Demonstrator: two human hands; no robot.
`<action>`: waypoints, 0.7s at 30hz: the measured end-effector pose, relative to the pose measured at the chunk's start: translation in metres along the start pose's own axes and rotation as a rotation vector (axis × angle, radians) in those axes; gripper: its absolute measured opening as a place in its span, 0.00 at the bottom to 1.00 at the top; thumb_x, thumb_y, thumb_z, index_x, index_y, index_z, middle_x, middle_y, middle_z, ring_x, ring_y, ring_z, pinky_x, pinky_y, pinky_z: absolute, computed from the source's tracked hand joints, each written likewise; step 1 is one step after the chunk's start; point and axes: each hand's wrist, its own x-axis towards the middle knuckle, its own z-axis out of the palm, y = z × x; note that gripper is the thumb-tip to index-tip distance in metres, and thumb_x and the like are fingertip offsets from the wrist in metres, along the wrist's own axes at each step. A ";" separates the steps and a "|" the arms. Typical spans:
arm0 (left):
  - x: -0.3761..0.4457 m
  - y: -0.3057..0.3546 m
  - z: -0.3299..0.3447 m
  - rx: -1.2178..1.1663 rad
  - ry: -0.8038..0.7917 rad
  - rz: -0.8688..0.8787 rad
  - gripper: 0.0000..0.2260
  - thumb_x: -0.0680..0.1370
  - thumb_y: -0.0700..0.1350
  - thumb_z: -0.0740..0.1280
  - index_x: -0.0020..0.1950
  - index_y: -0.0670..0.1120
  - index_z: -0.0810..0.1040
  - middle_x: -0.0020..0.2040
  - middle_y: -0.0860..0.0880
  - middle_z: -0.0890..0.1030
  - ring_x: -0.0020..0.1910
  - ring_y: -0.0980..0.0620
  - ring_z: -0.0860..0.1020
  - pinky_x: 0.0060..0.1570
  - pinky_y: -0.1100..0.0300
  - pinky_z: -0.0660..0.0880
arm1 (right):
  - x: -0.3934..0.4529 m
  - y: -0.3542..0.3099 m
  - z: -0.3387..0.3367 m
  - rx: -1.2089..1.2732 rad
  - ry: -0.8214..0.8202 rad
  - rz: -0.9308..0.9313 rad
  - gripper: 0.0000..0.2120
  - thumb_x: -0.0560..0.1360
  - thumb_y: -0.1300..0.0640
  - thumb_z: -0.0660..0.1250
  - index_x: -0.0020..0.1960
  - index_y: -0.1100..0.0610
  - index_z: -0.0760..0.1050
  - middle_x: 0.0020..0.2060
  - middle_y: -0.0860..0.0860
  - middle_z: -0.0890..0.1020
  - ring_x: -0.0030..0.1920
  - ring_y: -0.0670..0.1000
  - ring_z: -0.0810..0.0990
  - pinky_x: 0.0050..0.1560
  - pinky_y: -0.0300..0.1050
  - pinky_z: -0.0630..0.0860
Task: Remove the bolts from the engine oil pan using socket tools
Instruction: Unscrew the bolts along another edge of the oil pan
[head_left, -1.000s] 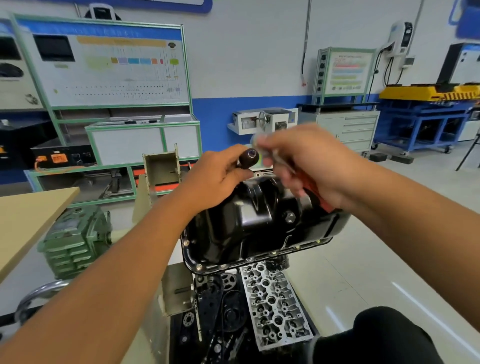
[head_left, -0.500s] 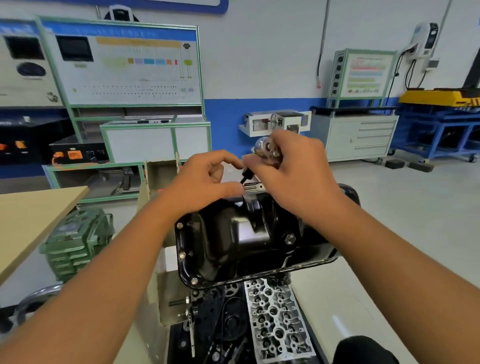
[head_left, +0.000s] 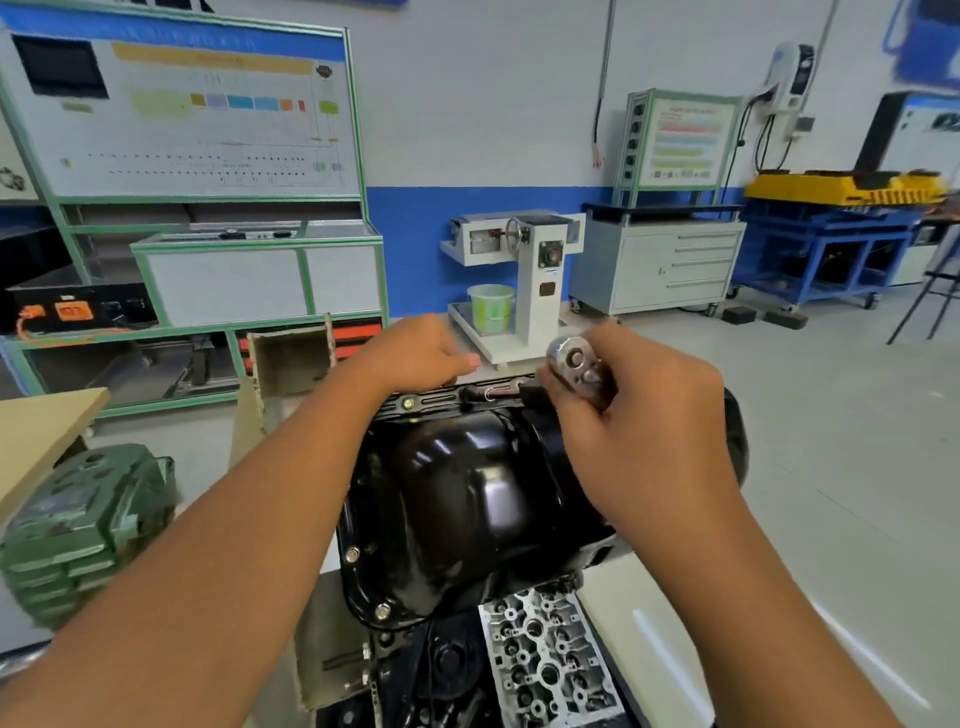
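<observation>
Near the frame's middle, my right hand (head_left: 639, 431) grips the ratchet (head_left: 576, 361) over the oil pan (head_left: 467, 493)'s far edge; my left hand (head_left: 421, 353) rests there, fingers loosely curled. Seated crooked, the socket could slip and round a bolt (head_left: 408, 402).

Right hand (head_left: 639, 415) grips a ratchet (head_left: 576, 364) over the black oil pan's (head_left: 467, 499) far rim; left hand (head_left: 415, 353) rests there, fingers curled down.

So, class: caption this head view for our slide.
Right hand grips a ratchet at the black oil pan's far edge; left hand beside it.
</observation>
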 end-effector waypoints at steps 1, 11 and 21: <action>0.001 -0.001 0.002 -0.005 -0.049 -0.012 0.25 0.80 0.56 0.69 0.24 0.49 0.78 0.17 0.56 0.67 0.21 0.59 0.65 0.29 0.57 0.60 | -0.002 -0.001 -0.001 0.013 0.004 0.020 0.07 0.72 0.58 0.77 0.41 0.52 0.78 0.32 0.44 0.78 0.37 0.47 0.73 0.40 0.31 0.69; -0.006 0.006 -0.007 -0.003 -0.205 0.005 0.24 0.83 0.55 0.65 0.31 0.44 0.68 0.28 0.49 0.67 0.28 0.52 0.66 0.31 0.57 0.62 | -0.007 -0.011 0.014 -0.172 0.068 0.244 0.18 0.75 0.38 0.72 0.39 0.51 0.76 0.27 0.42 0.75 0.30 0.41 0.72 0.29 0.27 0.60; -0.010 0.008 -0.008 -0.030 -0.188 0.026 0.24 0.83 0.52 0.65 0.30 0.46 0.65 0.25 0.51 0.64 0.24 0.54 0.65 0.29 0.57 0.62 | 0.002 -0.009 0.009 -0.113 -0.046 0.157 0.06 0.73 0.49 0.75 0.43 0.47 0.78 0.33 0.42 0.78 0.33 0.43 0.73 0.33 0.26 0.68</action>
